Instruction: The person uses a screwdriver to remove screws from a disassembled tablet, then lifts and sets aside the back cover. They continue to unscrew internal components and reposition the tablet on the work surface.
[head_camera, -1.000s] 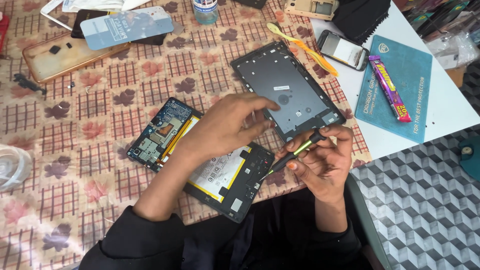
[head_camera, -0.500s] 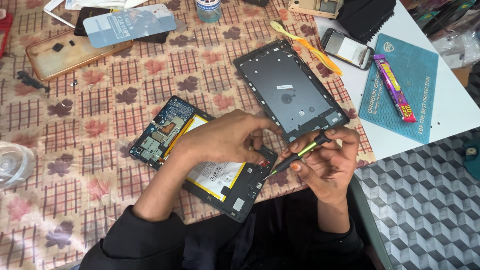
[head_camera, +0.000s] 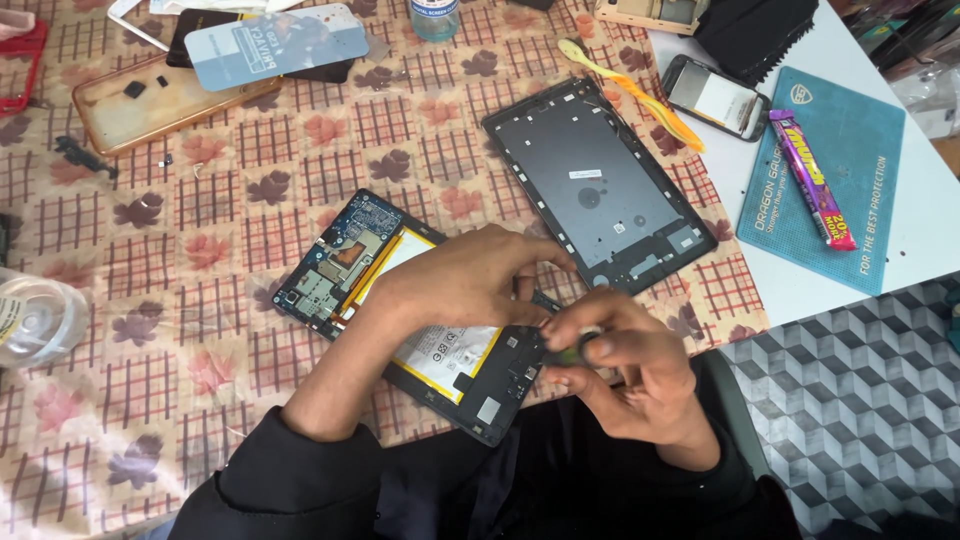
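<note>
Left hand (head_camera: 465, 285) pressed flat over opened black tablet with yellow-edged battery (head_camera: 400, 315), steadying it on leaf-patterned tablecloth (head_camera: 200, 250). Right hand (head_camera: 625, 375) pinched around slim green-handled tool (head_camera: 572, 352) at tablet's lower edge (tip hidden). Detached dark grey back cover (head_camera: 600, 185) lying just beyond.

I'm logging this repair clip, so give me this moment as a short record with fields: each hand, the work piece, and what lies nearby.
left hand: rests on the opened tablet, fingers at its right edge
right hand: grip on a small green-handled tool at that edge
work piece: opened tablet, circuit board and battery exposed
nearby: tablet back cover, yellow toothbrush, phone, blue mat
surface: patterned tablecloth
</note>
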